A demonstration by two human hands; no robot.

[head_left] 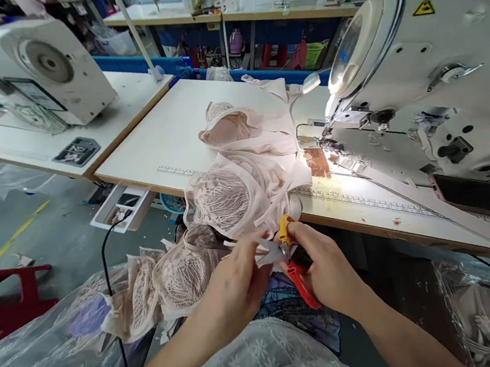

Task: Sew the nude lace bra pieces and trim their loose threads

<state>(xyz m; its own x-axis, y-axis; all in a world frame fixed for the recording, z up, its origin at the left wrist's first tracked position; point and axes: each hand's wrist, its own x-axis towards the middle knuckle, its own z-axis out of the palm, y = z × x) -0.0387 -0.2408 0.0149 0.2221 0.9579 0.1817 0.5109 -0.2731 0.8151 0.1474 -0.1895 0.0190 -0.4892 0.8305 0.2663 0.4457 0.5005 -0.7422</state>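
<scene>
Hands first: the right hand (326, 266) is closed around a small pair of thread snips (290, 255) with a yellow top and red lower handle, blades pointing left toward the other hand. The left hand (234, 283) is pinched shut on a pale strip of fabric (266, 251), holding it right at the blades. I think it's a strap end or a loose tail off the lace bra pieces, but it's a bit blurry there so I can't say exactly which.

Both hands sit just below the front edge of the tabletop (168, 136), over the person's lap. The strip runs up into a pile of lace bras (243, 172) heaped on the tabletop edge, and more linked lace cups (171, 279) hang down off the left into a clear plastic bag (38, 357).

Handling-wise this stuff looks super light and floppy, lace that'll snag easily and stretch if tugged. Best hold is probably a fingertip pinch on the strap or bound edge close to the cut, not on the open lace.

Further out, a sewing machine (427, 66) sits to the right with its lamp lighting the needle area, a printed ruler (181, 170) runs along the tabletop edge, and another sewing machine (35, 72) is on the neighbouring table to the left.
</scene>
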